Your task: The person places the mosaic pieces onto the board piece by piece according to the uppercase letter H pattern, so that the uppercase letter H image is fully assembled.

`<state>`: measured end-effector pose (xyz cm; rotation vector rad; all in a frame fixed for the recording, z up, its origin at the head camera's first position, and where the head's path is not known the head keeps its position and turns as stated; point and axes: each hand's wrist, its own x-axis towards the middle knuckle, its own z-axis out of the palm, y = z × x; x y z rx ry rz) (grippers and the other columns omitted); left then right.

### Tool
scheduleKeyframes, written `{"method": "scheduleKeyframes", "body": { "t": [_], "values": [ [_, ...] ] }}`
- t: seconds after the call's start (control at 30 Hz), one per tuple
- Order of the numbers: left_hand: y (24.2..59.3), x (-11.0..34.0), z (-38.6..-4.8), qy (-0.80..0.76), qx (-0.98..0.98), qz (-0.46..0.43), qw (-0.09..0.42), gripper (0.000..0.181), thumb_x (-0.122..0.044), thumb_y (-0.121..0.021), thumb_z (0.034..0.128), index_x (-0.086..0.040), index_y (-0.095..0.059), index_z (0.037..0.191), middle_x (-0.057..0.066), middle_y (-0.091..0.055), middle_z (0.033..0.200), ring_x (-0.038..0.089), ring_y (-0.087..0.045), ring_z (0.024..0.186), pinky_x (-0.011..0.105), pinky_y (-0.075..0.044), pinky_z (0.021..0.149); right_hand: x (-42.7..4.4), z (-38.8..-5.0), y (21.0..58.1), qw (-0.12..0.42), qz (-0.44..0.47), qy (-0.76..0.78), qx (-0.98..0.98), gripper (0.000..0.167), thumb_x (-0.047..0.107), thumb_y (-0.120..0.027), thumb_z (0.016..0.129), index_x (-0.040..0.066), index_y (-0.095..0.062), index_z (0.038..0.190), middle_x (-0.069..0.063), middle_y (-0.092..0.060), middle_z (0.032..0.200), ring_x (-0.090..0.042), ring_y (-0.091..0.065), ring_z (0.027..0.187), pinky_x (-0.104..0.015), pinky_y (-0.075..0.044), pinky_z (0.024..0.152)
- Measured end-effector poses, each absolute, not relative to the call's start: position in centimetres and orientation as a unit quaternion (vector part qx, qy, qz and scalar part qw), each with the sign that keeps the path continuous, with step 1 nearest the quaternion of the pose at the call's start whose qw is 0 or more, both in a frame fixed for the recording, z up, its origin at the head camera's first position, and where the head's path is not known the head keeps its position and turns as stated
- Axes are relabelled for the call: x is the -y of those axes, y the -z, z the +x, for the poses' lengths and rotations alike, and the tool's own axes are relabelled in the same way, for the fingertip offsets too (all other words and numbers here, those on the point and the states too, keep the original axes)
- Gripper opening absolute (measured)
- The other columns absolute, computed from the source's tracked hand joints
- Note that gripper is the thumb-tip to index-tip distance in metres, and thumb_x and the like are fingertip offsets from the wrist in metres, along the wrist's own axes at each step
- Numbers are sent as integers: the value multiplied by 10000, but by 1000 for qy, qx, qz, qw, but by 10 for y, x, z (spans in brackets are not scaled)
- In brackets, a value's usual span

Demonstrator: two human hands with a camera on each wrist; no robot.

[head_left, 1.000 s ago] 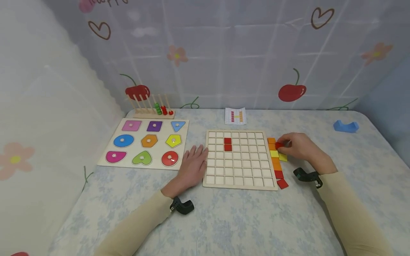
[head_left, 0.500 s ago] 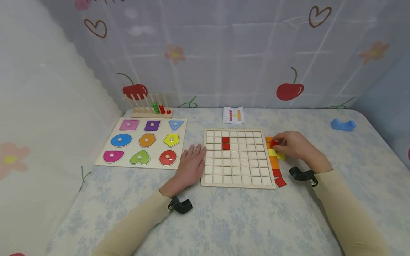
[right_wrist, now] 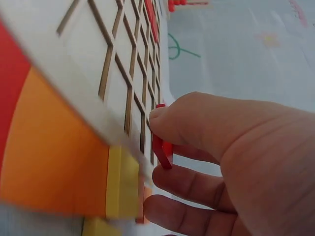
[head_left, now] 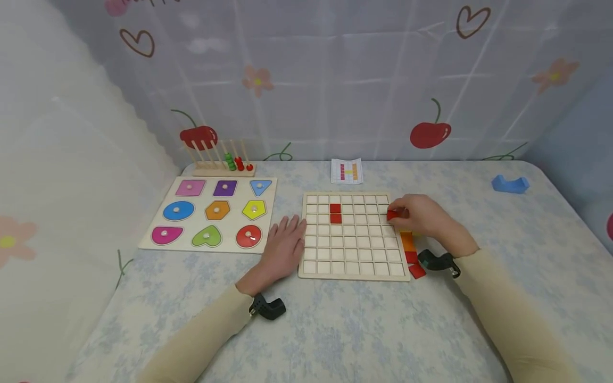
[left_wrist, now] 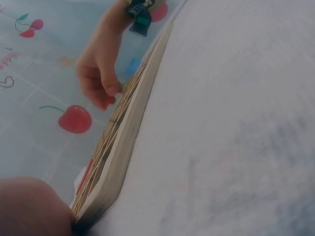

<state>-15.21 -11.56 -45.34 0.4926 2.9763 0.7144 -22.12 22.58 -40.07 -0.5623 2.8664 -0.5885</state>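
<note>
My right hand [head_left: 419,215] pinches a red square tile [right_wrist: 162,147] between thumb and fingers, above the right edge of the wooden grid board [head_left: 351,270]. Two red tiles [head_left: 336,213] sit one below the other in the grid's third column. With fingers spread straight, my left hand [head_left: 282,247] lies flat on the table, its fingertips touching the board's left edge. Along the board's right side runs a row of loose tiles; orange tiles [head_left: 408,242] and red tiles [head_left: 411,257] show, and the others are partly hidden by my right hand.
Behind the board lies a pattern card [head_left: 347,171]. A knobbed shape puzzle [head_left: 230,213] and a peg stand with beads [head_left: 222,169] are on the left. A blue curved block [head_left: 510,184] stands far right. A printed curtain [head_left: 330,80] hangs behind.
My right hand has carried the red tile leftward from the loose tiles to over the board's right edge. The left hand keeps its place beside the board.
</note>
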Motion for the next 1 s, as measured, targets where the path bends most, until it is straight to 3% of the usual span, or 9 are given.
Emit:
{"method": "scheduleKeyframes", "body": {
  "t": [0.17,0.37,0.63,1.0],
  "values": [
    [452,116,-152,-235,-959,156,23,528,-216,-439,1062,-50,-405,1563,193,-339,1648,423,-210,1568,618,-156,1250,-210,-223,401,64,-232,192,-951,310,158,-776,874,9,-752,1145,-89,-677,892,-186,-554,764,-320,-480,685],
    [453,116,-152,-236,-959,157,20,523,-210,-444,1061,-51,-413,1559,193,-345,1645,423,-217,1566,619,-160,1248,-192,-223,403,69,-261,192,-944,279,175,-772,877,49,-769,1126,-70,-726,961,-176,-592,815,-377,-543,779],
    [452,114,-152,-228,-961,154,22,522,-205,-451,1059,-49,-419,1556,190,-352,1643,421,-221,1565,619,-165,1248,-173,-222,406,67,-299,208,-929,279,182,-787,872,72,-769,1128,-28,-682,890,-127,-530,720,-308,-487,714],
    [450,114,-152,-228,-961,153,24,523,-196,-457,1056,-41,-419,1554,195,-356,1640,423,-230,1562,626,-165,1245,-148,-220,409,58,-338,215,-914,269,222,-797,886,100,-788,1125,-11,-705,918,-108,-547,758,-306,-499,744]
  ]
}}
